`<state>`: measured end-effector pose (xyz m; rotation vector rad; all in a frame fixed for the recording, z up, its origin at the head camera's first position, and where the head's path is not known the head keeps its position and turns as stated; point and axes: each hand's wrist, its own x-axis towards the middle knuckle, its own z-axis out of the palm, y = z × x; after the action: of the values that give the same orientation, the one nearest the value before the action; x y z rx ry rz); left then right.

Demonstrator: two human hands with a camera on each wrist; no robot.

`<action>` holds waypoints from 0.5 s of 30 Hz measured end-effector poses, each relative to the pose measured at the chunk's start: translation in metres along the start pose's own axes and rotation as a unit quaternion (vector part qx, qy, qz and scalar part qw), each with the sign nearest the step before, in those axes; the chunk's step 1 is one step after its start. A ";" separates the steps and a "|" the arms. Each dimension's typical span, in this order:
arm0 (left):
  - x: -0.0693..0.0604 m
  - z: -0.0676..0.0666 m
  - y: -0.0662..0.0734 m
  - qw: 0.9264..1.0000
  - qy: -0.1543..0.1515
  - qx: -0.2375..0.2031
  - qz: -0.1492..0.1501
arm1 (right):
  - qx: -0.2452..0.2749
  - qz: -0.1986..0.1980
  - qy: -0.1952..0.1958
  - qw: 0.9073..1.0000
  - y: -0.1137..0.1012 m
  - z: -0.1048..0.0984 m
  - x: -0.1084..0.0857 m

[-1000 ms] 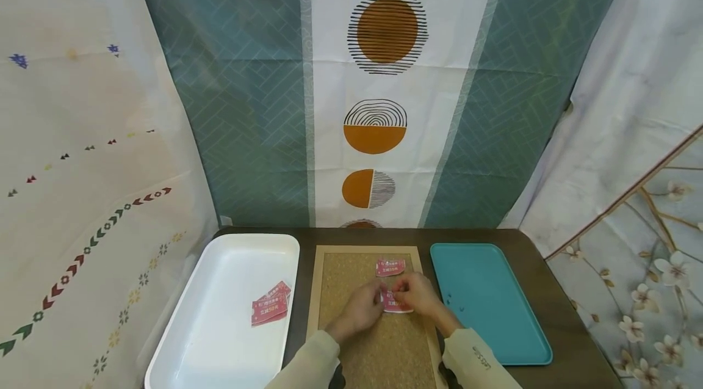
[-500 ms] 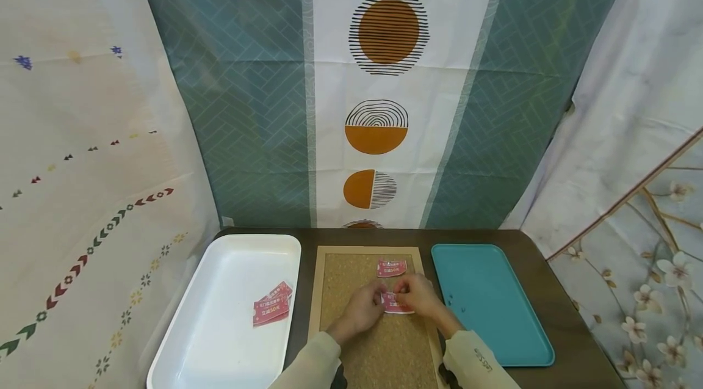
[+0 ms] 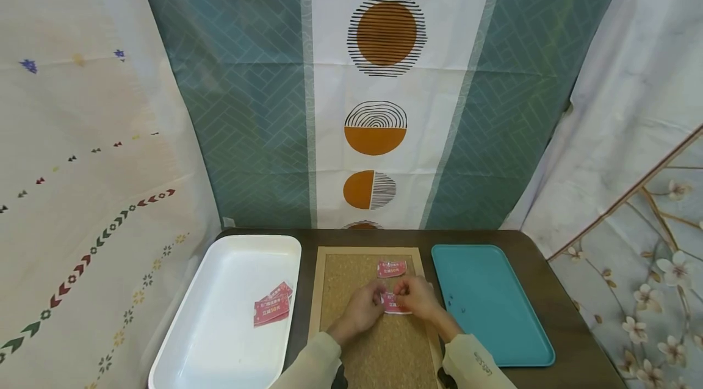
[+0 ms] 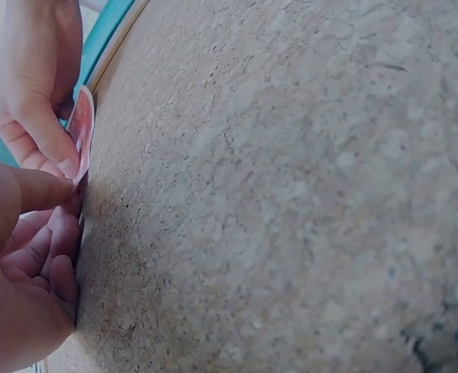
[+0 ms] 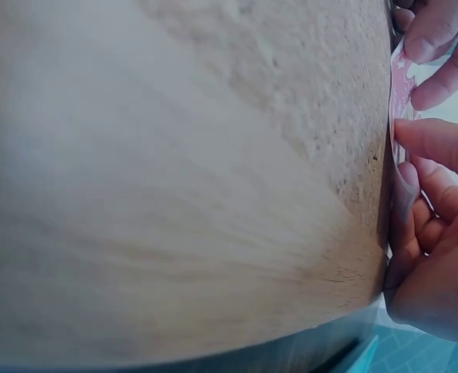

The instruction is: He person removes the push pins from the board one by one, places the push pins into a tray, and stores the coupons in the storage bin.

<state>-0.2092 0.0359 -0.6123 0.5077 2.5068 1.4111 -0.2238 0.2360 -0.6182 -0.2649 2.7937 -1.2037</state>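
A red paper coupon (image 3: pixel 393 303) with white print lies over the wood-framed corkboard (image 3: pixel 384 355), between my two hands. My left hand (image 3: pixel 362 308) pinches its left end with thumb and fingers. At the coupon's right part, my right hand (image 3: pixel 418 297) pinches it, thumb on the printed face, as the right wrist view shows. In that view the coupon (image 5: pixel 402 85) bends outward near my right fingers. Whether a pin is between the fingers is hidden. Just above, a second red coupon (image 3: pixel 392 269) lies on the board near its upper right.
To the left, a white tray (image 3: pixel 203 309) contains several overlapping red coupons (image 3: pixel 271 306). A teal tray (image 3: pixel 494 303) stands on the right, with several tiny dark pieces (image 3: pixel 450 298) near its left edge. All rest on a dark brown table (image 3: pixel 576 340) backed by patterned curtains.
Both hands stay at the same coupon with hardly any movement. The head view has shifted very slightly.
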 end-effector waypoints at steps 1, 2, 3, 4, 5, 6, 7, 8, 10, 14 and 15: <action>0.000 0.000 0.000 1.000 0.000 0.000 0.002 | 0.001 0.000 -0.001 1.000 0.000 0.001 0.000; -0.001 0.000 0.000 1.000 0.001 0.002 0.003 | 0.000 -0.004 0.001 1.000 0.000 0.001 0.000; -0.001 0.000 0.000 1.000 0.002 0.003 0.005 | 0.000 -0.008 0.002 1.000 0.000 0.001 -0.001; -0.001 0.000 0.001 1.000 0.003 0.003 0.006 | 0.000 -0.010 0.003 1.000 0.000 0.001 -0.001; -0.001 0.000 0.000 1.000 0.004 0.005 0.008 | 0.000 -0.012 0.004 1.000 0.000 0.001 -0.001; -0.001 0.000 0.000 1.000 0.004 0.005 0.009 | 0.000 -0.013 0.005 1.000 0.000 0.001 -0.001; 0.000 0.000 0.001 1.000 0.004 0.005 0.008 | 0.000 -0.013 0.006 1.000 0.000 0.001 -0.001; 0.000 0.000 0.001 1.000 0.003 0.004 0.007 | 0.000 -0.014 0.008 1.000 0.000 0.001 -0.001; 0.000 0.000 0.001 1.000 0.001 0.003 0.003 | -0.001 -0.012 0.008 1.000 0.000 0.001 -0.001; 0.000 0.000 0.002 1.000 -0.002 0.002 -0.004 | 0.003 -0.015 0.011 1.000 0.001 0.001 -0.002; -0.001 0.000 0.002 1.000 -0.002 0.003 -0.005 | 0.005 -0.016 0.012 1.000 0.000 0.001 -0.002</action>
<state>-0.2085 0.0362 -0.6106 0.4970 2.5070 1.3987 -0.2213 0.2357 -0.6195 -0.2989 2.8137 -1.2350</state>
